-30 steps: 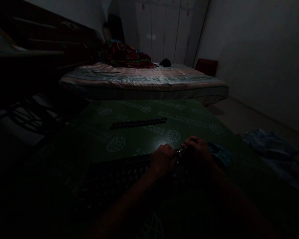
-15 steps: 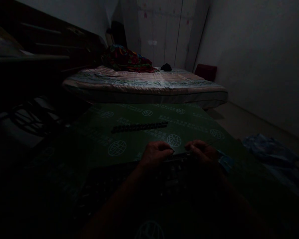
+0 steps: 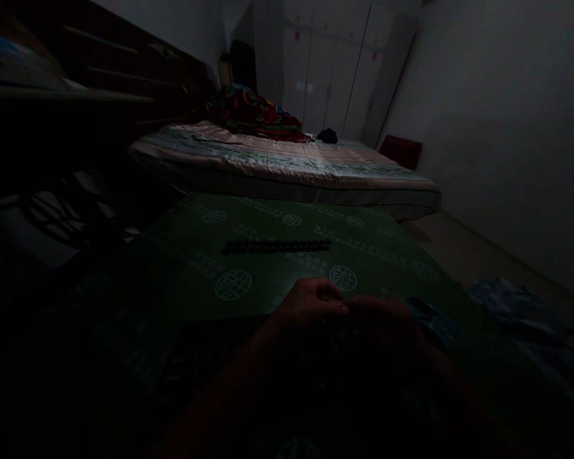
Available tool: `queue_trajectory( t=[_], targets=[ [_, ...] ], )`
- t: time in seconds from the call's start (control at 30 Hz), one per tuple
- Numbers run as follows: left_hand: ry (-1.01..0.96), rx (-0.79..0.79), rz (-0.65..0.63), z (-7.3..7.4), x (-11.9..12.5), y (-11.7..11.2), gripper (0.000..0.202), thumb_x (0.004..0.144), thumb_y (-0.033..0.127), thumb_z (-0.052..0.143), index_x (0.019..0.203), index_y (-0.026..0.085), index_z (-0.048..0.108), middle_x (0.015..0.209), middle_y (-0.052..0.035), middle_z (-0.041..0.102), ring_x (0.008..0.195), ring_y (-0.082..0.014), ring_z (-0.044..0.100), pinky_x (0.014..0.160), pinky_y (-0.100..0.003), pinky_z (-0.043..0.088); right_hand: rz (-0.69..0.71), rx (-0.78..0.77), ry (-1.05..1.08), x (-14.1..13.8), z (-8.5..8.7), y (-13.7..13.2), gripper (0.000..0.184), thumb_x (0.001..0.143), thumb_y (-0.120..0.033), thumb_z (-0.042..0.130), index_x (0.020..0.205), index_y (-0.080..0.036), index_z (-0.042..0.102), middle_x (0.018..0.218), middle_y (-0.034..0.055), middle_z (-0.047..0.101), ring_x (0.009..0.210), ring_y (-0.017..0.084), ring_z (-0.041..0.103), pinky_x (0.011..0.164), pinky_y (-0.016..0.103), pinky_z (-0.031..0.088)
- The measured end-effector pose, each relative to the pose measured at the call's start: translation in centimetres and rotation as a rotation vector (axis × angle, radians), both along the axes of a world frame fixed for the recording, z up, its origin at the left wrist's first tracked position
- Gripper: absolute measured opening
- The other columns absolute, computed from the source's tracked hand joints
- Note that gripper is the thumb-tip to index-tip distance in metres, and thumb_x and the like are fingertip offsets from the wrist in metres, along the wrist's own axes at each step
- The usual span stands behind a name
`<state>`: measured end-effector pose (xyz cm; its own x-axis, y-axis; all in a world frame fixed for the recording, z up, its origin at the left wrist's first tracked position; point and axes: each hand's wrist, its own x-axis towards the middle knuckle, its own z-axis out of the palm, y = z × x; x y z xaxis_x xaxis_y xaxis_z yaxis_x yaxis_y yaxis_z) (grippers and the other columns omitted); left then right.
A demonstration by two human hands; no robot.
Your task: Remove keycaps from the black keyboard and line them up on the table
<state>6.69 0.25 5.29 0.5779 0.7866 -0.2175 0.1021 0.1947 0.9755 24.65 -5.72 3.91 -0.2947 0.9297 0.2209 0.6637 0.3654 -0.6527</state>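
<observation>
My left hand [image 3: 312,299] is closed in a pinch over the far edge of a dark keyboard [image 3: 205,347]. My right hand [image 3: 380,310] meets it there, fingertips against the left ones and fingers pressed together. Whatever lies between the fingertips is too small and dark to make out. The keyboard rests on a green table [image 3: 268,280] printed with white globes and lettering; shadow and my forearms hide much of it. Beyond the hands lies a narrow dark strip of small key-like pieces [image 3: 277,246]. Beside my right hand sits a bluish packet or cloth [image 3: 433,322].
Past the table stands a bed [image 3: 287,166] with a striped sheet and a red patterned blanket [image 3: 263,115]. Crumpled bluish cloth [image 3: 521,309] lies to the right. A dark spoked wheel [image 3: 57,213] is at the left. The room is very dim.
My right hand has moved left and down, so its fingertips now meet those of my left hand. The view has tilted slightly; the strip stays on the table.
</observation>
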Motion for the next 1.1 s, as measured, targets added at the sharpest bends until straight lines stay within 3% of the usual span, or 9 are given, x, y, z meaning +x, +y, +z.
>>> queue_trajectory(
  t=[0.17,0.33,0.43,0.53,0.63,0.77,0.9,1.1],
  targets=[
    [-0.015,-0.015,0.009,0.0,-0.4,0.3,0.034,0.051,0.024,0.070,0.081,0.013,0.057,0.054,0.0058,0.054,0.045,-0.0076,0.047,0.046,-0.020,0.034,0.066,0.061,-0.048,0.0,0.8,1.6,0.025,0.078,-0.031,0.049,0.090,-0.015,0.065,0.064,0.0011,0.063,0.050,0.008,0.052,0.046,0.016,0.037],
    [0.019,0.055,0.136,0.0,-0.7,0.7,0.034,0.055,0.026,0.068,0.085,0.013,0.058,0.057,0.0033,0.058,0.050,-0.0091,0.052,0.050,-0.021,0.038,0.176,0.073,-0.029,-0.3,1.7,3.9,0.025,0.075,-0.032,0.055,0.085,-0.011,0.066,0.047,-0.0046,0.045,0.041,0.004,0.035,0.040,0.015,0.028],
    [0.094,0.115,0.230,0.2,-0.9,1.0,0.042,0.062,0.035,0.064,0.096,0.011,0.056,0.068,-0.0030,0.063,0.059,-0.0137,0.058,0.054,-0.024,0.042,0.099,0.006,0.054,0.5,1.0,6.7,0.029,0.074,-0.036,0.056,0.087,-0.012,0.065,0.048,-0.0047,0.044,0.043,0.005,0.035,0.040,0.015,0.028],
    [0.235,0.267,0.289,0.3,-1.3,1.3,0.042,0.066,0.040,0.059,0.095,0.011,0.058,0.078,-0.0073,0.065,0.070,-0.0176,0.060,0.061,-0.027,0.044,-0.071,-0.053,0.097,2.2,-0.9,11.0,0.032,0.071,-0.039,0.057,0.086,-0.012,0.066,0.053,-0.0024,0.051,0.043,0.006,0.040,0.041,0.017,0.031],
    [0.410,0.424,0.191,0.1,-1.6,1.1,0.034,0.069,0.039,0.055,0.089,0.012,0.061,0.083,-0.0077,0.065,0.078,-0.0200,0.059,0.066,-0.029,0.044,-0.207,-0.056,0.037,3.7,-2.9,15.6,0.026,0.068,-0.034,0.058,0.079,-0.013,0.068,0.061,0.0015,0.059,0.050,0.010,0.048,0.047,0.019,0.037],
    [0.608,0.602,0.001,-0.6,-1.5,0.4,0.035,0.071,0.036,0.052,0.096,0.013,0.061,0.099,-0.0102,0.062,0.090,-0.0226,0.056,0.073,-0.031,0.043,-0.235,-0.075,0.028,4.3,-4.8,19.4,0.020,0.064,-0.026,0.059,0.075,-0.013,0.069,0.068,0.0039,0.064,0.061,0.013,0.055,0.053,0.021,0.040],
    [0.695,0.657,-0.097,-1.3,-1.2,-0.2,0.034,0.072,0.035,0.050,0.098,0.014,0.060,0.099,-0.0096,0.061,0.091,-0.0225,0.055,0.075,-0.031,0.042,-0.258,-0.120,0.013,4.2,-6.2,20.7,0.023,0.065,-0.026,0.056,0.077,-0.012,0.069,0.061,0.0020,0.061,0.053,0.011,0.051,0.047,0.019,0.035],
    [0.697,0.735,-0.117,-2.0,-1.2,-0.3,0.030,0.073,0.034,0.048,0.093,0.015,0.059,0.093,-0.0084,0.060,0.088,-0.0210,0.054,0.073,-0.030,0.042,-0.266,-0.153,-0.008,4.4,-7.1,21.2,0.029,0.066,-0.029,0.053,0.084,-0.013,0.070,0.055,-0.0001,0.058,0.046,0.009,0.047,0.041,0.017,0.031]
  ],
)
